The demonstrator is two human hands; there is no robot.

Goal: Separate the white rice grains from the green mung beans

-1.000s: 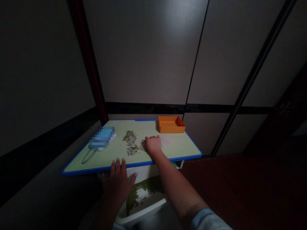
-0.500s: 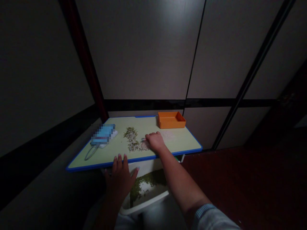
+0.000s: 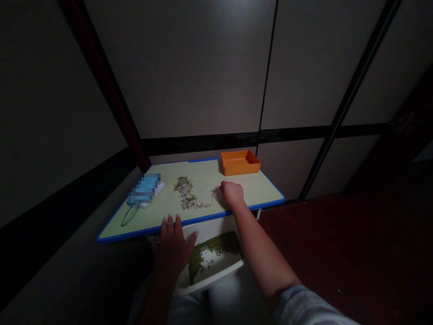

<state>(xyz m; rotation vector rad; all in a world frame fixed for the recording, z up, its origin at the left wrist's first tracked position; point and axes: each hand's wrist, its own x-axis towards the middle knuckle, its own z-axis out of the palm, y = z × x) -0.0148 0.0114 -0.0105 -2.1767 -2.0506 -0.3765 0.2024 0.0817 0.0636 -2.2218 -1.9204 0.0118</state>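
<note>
My right hand (image 3: 233,193) is curled closed low over the tabletop, right of a scattered mix of small green and pale grains (image 3: 185,194). A faint blur shows at its fingertips; what they hold, if anything, I cannot make out. A thin trail of grains reaches from the pile toward it. My left hand (image 3: 173,248) is open, fingers spread, with its fingertips at the table's blue front edge. Below that edge, between my arms, sits a white tub (image 3: 209,284) with green grains (image 3: 219,243) gathered toward its far and left sides.
An orange open box (image 3: 241,168) stands at the back right of the pale table (image 3: 162,216). On the left lies a blurred-out blue object (image 3: 145,187) with a grey loop (image 3: 129,215). Cabinet panels (image 3: 203,81) rise close behind the table.
My right hand has moved right, away from the grains, and the stretch where it was now shows fewer of them. My left hand stays at the edge. The view has shifted slightly.
</note>
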